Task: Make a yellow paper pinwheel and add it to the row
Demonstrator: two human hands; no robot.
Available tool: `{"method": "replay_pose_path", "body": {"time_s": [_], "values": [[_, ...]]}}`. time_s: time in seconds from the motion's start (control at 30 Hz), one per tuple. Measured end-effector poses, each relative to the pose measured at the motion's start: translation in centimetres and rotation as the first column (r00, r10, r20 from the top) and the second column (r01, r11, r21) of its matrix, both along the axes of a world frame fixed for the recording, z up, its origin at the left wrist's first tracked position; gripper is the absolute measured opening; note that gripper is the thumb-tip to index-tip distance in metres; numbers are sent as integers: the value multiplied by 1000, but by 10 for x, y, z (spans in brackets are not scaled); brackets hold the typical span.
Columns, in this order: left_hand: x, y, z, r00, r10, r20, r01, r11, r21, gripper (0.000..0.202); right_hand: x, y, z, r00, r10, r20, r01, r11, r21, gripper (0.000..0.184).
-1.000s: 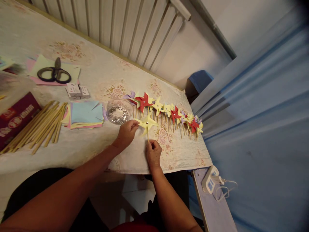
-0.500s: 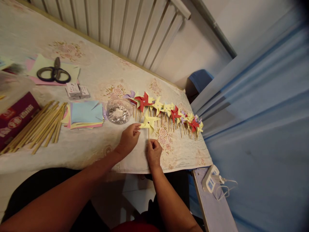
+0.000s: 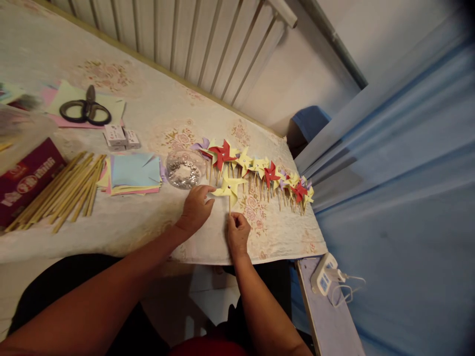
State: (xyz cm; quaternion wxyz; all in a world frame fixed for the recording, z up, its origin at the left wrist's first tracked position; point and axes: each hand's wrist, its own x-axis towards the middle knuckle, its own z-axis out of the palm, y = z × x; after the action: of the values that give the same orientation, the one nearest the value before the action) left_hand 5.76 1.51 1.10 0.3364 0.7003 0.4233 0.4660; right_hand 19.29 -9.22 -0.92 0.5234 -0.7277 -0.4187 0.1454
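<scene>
A yellow paper pinwheel (image 3: 230, 189) with a dark pin at its centre stands upright over the near part of the table. Its thin stick is pinched low down between thumb and fingers of my right hand (image 3: 238, 231). On the left side, my left hand (image 3: 196, 208) has its index finger stretched to the tip of one blade, thumb spread apart from it. Whether that fingertip touches the paper I cannot tell. Behind, a row of red, yellow and purple pinwheels (image 3: 270, 172) lies along the table, and a clear round container of small metal pins (image 3: 183, 173) sits beside it.
Coloured paper sheets (image 3: 135, 170) are stacked left of the pins, near a bundle of wooden sticks (image 3: 70, 190) and a purple box (image 3: 31, 180). Scissors (image 3: 86, 111) lie on more paper behind small white boxes (image 3: 120, 137). A power strip (image 3: 324, 277) is at the right.
My left thumb and index finger have moved apart at the blade tip. My right hand keeps its pinch on the stick. The view has shifted slightly.
</scene>
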Motion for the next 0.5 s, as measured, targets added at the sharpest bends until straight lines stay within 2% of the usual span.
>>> {"method": "replay_pose_path", "body": {"time_s": [0.2, 0.37, 0.5], "values": [[3, -8, 1, 999, -50, -12, 49, 998, -38, 26, 0, 0, 2, 1000, 0, -1, 0, 1000, 8, 22], [9, -17, -1, 991, -127, 38, 129, 990, -59, 27, 0, 0, 2, 1000, 1, -11, -1, 1000, 3, 22], [11, -19, -3, 993, -108, 49, 111, 991, -80, 28, 0, -1, 1, 1000, -4, 4, 4, 1000, -12, 23]]}}
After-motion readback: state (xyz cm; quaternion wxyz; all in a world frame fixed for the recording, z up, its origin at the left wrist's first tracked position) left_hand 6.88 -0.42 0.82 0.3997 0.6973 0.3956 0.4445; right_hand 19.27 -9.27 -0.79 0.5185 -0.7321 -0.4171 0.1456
